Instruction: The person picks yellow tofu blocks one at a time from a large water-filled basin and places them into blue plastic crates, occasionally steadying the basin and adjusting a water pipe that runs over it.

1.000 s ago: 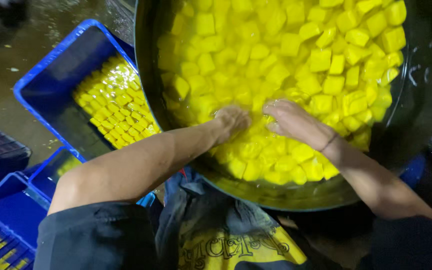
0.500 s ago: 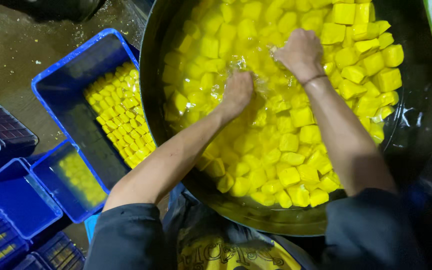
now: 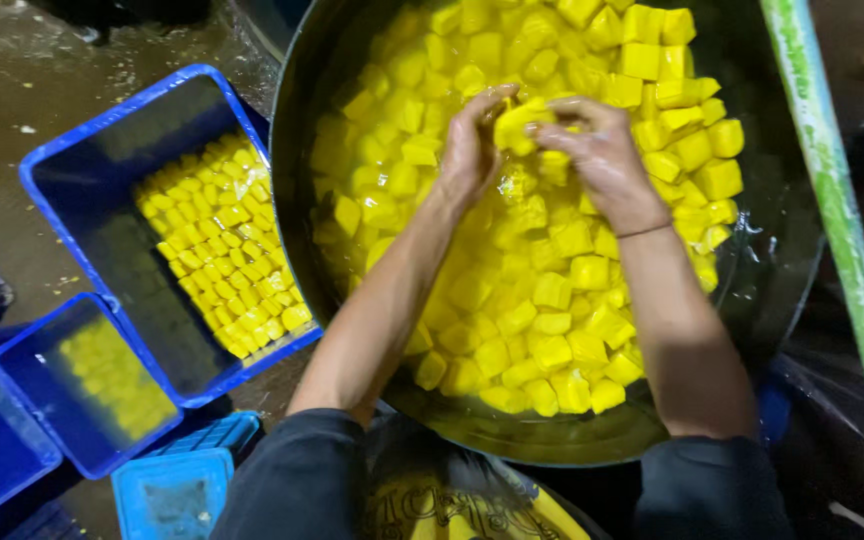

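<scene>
- Basin (image 3: 752, 300): one big dark metal basin fills the upper right of the frame, holding wet yellow cubes (image 3: 542, 300), too many to count.
- Crates: three blue crates at the left; the largest crate (image 3: 82, 150) holds cubes laid in neat rows, the middle crate (image 3: 42, 400) a few, blurred.
- Pole (image 3: 832, 220): one green pole down the right edge.
- Hands: left hand (image 3: 472, 150) and right hand (image 3: 602, 160) meet at upper centre, fingers curled together around one yellow cube (image 3: 517, 122).
- Step, as I judge it: gathering cubes from the basin; the next move calls for a gentle lift, since they look soft.
</scene>
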